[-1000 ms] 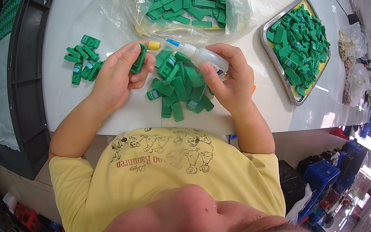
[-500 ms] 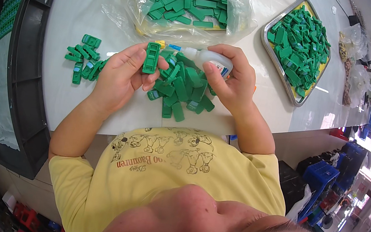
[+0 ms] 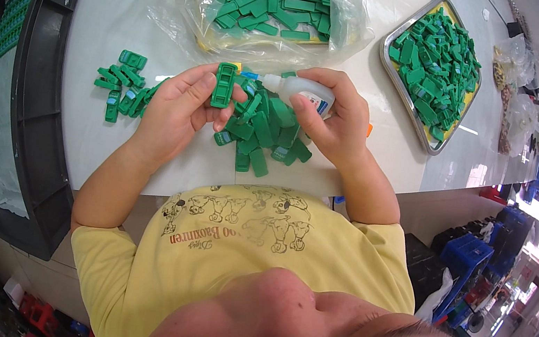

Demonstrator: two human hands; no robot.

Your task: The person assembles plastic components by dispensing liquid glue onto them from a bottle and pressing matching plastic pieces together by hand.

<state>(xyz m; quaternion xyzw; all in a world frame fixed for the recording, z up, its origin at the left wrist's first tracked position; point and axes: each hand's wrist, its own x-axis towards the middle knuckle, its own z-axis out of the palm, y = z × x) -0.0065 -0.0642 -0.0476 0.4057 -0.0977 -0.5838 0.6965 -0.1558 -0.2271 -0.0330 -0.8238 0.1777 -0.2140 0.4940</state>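
Note:
My left hand (image 3: 185,100) pinches a green toy car body (image 3: 224,85) upright between thumb and fingers. A small translucent squeeze bottle (image 3: 306,94) with a blue nozzle lies in the grip of my right hand (image 3: 335,117). Its tip points left and comes close to the top of the car body; whether they touch I cannot tell. Beneath both hands spreads a loose pile of green car parts (image 3: 266,125). To the left of my left hand sits a smaller group of green car bodies (image 3: 130,79), some with light blue windows.
A clear plastic bag (image 3: 349,22) holding many green pieces lies at the back. At the right, a metal tray (image 3: 385,67) is heaped with green parts. A dark grey crate (image 3: 47,105) stands at the left, with green pieces inside its far end.
The car body has shifted slightly right in my left hand. The squeeze bottle has tilted a little and moved slightly left toward it.

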